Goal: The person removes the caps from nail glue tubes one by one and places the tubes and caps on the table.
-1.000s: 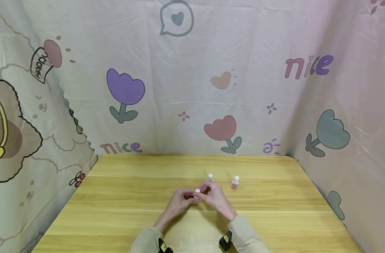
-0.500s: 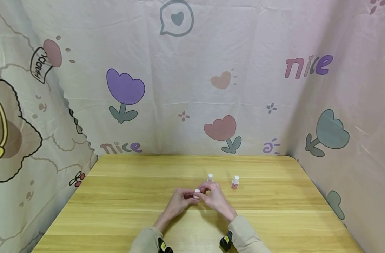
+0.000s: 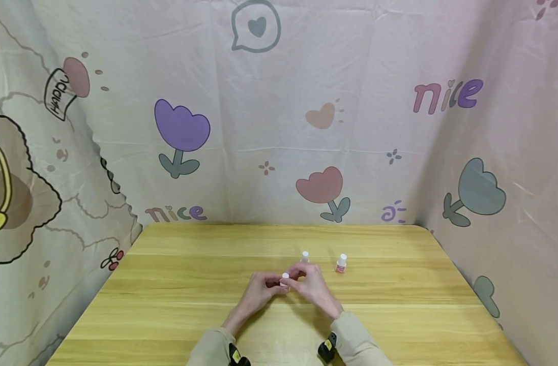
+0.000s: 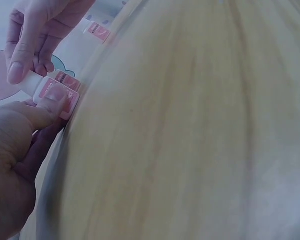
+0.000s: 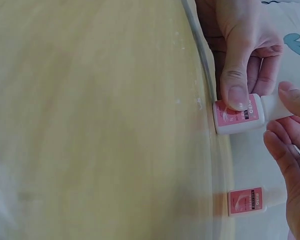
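A small glue bottle (image 3: 285, 281) with a pink label (image 5: 237, 116) and a white cap (image 5: 275, 107) stands on the wooden table (image 3: 178, 284) between my two hands. My left hand (image 3: 266, 288) grips its body, thumb pressed on the label (image 4: 54, 95). My right hand (image 3: 307, 282) pinches the white cap (image 4: 29, 80) with thumb and fingers. Both sleeves are beige.
Two more small bottles of the same kind stand just behind my hands: one (image 3: 304, 256) beyond the right hand's fingers, another (image 3: 341, 264) further right, also seen as the bottle (image 5: 251, 200) below my right hand. A printed cloth backdrop (image 3: 279, 127) surrounds the table on three sides.
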Demonstrator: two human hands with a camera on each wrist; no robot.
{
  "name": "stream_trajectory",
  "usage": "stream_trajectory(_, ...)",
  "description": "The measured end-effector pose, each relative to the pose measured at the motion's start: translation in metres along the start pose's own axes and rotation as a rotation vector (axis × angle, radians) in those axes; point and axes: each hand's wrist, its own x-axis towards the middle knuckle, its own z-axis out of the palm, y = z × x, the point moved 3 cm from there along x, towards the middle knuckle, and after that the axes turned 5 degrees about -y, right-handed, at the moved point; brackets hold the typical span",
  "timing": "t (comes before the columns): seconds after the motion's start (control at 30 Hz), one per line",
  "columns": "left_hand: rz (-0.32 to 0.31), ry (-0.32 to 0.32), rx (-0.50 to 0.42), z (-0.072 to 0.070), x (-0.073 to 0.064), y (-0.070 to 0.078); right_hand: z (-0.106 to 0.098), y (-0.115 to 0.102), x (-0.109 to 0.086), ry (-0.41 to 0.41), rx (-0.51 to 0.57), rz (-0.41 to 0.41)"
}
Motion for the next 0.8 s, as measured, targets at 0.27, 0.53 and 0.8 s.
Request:
stream_trajectory(0.27, -0.002, -0.010, -0.013, -0.0010, 0.0002, -0.0002, -0.0001, 0.0015, -0.0010, -0.034, 0.012, -0.042)
stream_trajectory(0.53, -0.017, -0.009, -0.013, -0.0013, -0.0007, 0.0015, -0.0005, 0.0050, -0.0017, -0.044, 0.004, 0.066)
stream_trajectory(0.8, -0.010, -0.005, -0.010, -0.0012, -0.0006, 0.0003, 0.0003, 0.0056, -0.0015, -0.050, 0.013, 0.025)
